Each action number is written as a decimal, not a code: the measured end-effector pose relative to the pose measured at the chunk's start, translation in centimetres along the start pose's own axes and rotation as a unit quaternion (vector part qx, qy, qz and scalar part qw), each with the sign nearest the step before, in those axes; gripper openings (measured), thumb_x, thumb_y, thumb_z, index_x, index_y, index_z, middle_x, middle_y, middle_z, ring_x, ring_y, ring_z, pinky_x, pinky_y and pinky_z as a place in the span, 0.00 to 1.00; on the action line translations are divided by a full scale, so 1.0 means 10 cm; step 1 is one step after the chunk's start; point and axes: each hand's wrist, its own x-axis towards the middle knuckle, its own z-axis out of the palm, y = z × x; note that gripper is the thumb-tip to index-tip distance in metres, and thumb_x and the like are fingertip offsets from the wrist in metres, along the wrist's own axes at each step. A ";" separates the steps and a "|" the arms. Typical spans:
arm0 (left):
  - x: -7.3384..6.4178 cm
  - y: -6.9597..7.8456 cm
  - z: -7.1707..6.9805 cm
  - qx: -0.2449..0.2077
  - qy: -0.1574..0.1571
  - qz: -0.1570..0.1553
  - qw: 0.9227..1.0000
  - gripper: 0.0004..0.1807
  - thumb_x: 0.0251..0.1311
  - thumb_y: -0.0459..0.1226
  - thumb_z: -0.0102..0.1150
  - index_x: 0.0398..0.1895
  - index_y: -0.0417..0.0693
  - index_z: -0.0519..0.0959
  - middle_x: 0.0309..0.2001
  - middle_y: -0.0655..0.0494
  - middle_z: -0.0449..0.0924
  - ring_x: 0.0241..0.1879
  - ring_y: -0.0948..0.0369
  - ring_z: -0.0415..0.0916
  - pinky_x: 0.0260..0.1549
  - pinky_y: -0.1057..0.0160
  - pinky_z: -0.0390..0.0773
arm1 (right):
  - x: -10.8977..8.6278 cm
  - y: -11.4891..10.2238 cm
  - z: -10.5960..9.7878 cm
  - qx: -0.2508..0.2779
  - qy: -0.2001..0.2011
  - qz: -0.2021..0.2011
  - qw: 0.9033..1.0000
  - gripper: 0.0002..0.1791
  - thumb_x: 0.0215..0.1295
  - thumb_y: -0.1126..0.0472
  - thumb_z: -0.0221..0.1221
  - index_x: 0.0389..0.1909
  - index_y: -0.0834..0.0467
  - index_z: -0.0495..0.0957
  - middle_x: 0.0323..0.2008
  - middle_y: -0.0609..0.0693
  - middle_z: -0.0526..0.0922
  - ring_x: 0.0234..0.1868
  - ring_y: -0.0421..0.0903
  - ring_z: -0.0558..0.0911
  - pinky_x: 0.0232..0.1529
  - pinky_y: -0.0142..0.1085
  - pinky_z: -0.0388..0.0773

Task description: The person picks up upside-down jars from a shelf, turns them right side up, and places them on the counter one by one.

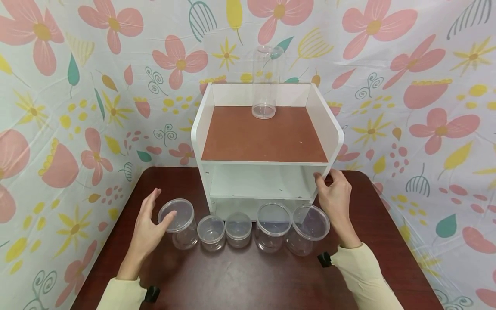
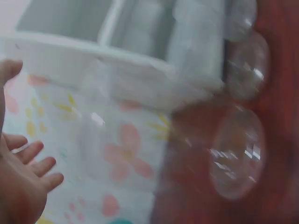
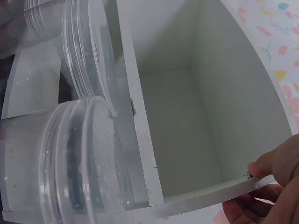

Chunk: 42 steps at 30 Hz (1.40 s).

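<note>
My right hand [image 1: 335,198] pinches the front edge of the right side panel of a white shelf unit [image 1: 267,180], with thumb inside and fingers outside, as the right wrist view shows. My left hand [image 1: 145,232] has its fingers spread beside a lidded clear plastic jar [image 1: 185,234]; the thumb overlaps its lid in the head view. To the right of that jar stand two short clear jars [image 1: 212,236] and two larger clear jars [image 1: 300,241], in a row before the unit. The left wrist view is blurred.
A tall clear cylinder [image 1: 264,97] stands on the unit's brown top board [image 1: 240,137], toward the back. All of this sits on a dark reddish table [image 1: 240,280]. A flowered cloth [image 1: 128,86] hangs behind and on both sides.
</note>
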 end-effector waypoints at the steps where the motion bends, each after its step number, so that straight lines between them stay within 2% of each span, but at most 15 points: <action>1: 0.02 0.07 0.00 -0.001 0.002 0.005 1.000 0.48 0.62 0.38 0.72 0.82 0.47 0.56 0.76 0.45 0.61 0.75 0.47 0.57 0.68 0.74 0.54 | 0.00 0.00 0.00 0.000 0.000 0.000 1.000 0.08 0.65 0.69 0.66 0.37 0.72 0.82 0.32 0.64 0.82 0.32 0.57 0.81 0.33 0.23 0.65; 8: 0.10 0.61 0.02 -0.034 0.007 0.044 0.998 0.42 0.64 0.32 0.69 0.80 0.42 0.60 0.72 0.44 0.67 0.72 0.49 0.64 0.66 0.77 0.57 | 0.00 -0.01 0.00 -0.001 -0.003 0.007 1.000 0.08 0.66 0.68 0.66 0.38 0.72 0.83 0.33 0.64 0.82 0.33 0.58 0.81 0.33 0.27 0.65; 14: 0.16 1.01 0.02 -0.071 0.005 0.060 0.996 0.36 0.67 0.31 0.66 0.77 0.42 0.65 0.70 0.47 0.70 0.69 0.53 0.69 0.67 0.73 0.62 | 0.01 -0.01 0.00 0.000 -0.003 0.004 1.000 0.08 0.65 0.68 0.67 0.38 0.72 0.83 0.32 0.65 0.82 0.33 0.58 0.81 0.33 0.30 0.65; 21: 0.29 1.38 0.07 -0.130 -0.015 0.086 0.988 0.34 0.68 0.28 0.64 0.76 0.40 0.67 0.69 0.52 0.70 0.67 0.56 0.71 0.67 0.63 0.68 | 0.03 0.00 0.00 -0.004 -0.001 0.002 1.000 0.09 0.65 0.68 0.67 0.38 0.72 0.83 0.33 0.65 0.82 0.33 0.59 0.80 0.33 0.31 0.66; 27: 0.44 1.71 0.18 -0.140 -0.031 0.125 0.982 0.34 0.68 0.28 0.64 0.76 0.36 0.65 0.70 0.47 0.70 0.67 0.54 0.72 0.67 0.61 0.68 | 0.02 0.01 -0.01 -0.002 -0.004 0.000 1.000 0.09 0.66 0.68 0.66 0.39 0.73 0.83 0.33 0.65 0.82 0.33 0.59 0.81 0.33 0.30 0.66; 30: 0.56 1.88 0.27 -0.142 -0.041 0.141 0.979 0.34 0.69 0.30 0.64 0.77 0.38 0.65 0.70 0.47 0.69 0.68 0.55 0.70 0.69 0.58 0.67 | 0.03 0.01 -0.01 0.000 -0.001 -0.002 1.000 0.09 0.66 0.68 0.66 0.38 0.73 0.83 0.33 0.65 0.82 0.33 0.60 0.81 0.33 0.29 0.65; 32: 0.68 1.97 0.32 -0.147 -0.055 0.134 0.979 0.35 0.70 0.32 0.63 0.78 0.40 0.63 0.72 0.49 0.68 0.69 0.56 0.69 0.69 0.55 0.67 | 0.03 0.01 -0.02 0.001 0.001 -0.001 1.000 0.09 0.66 0.68 0.66 0.38 0.73 0.83 0.32 0.65 0.82 0.33 0.59 0.81 0.33 0.28 0.65; 35: 0.87 2.07 0.41 -0.163 -0.086 0.093 0.978 0.36 0.72 0.36 0.62 0.79 0.41 0.61 0.74 0.49 0.65 0.71 0.56 0.67 0.69 0.54 0.68 | 0.04 0.01 -0.01 0.003 0.000 0.001 1.000 0.09 0.66 0.68 0.66 0.37 0.73 0.82 0.32 0.65 0.82 0.33 0.59 0.81 0.33 0.29 0.65; 39: 1.14 2.14 0.50 -0.175 -0.118 0.041 0.977 0.39 0.73 0.41 0.61 0.81 0.42 0.56 0.77 0.49 0.62 0.74 0.54 0.64 0.69 0.58 0.67 | 0.02 -0.01 0.00 0.004 -0.002 0.003 1.000 0.09 0.66 0.68 0.66 0.37 0.72 0.82 0.32 0.65 0.82 0.33 0.60 0.81 0.33 0.31 0.66; 42: 1.30 2.20 0.55 -0.175 -0.128 0.023 0.976 0.41 0.73 0.45 0.60 0.82 0.43 0.53 0.78 0.50 0.60 0.74 0.54 0.62 0.69 0.60 0.66 | 0.02 -0.02 0.02 0.006 -0.002 0.002 1.000 0.08 0.66 0.68 0.67 0.37 0.72 0.82 0.32 0.65 0.82 0.33 0.59 0.80 0.33 0.31 0.66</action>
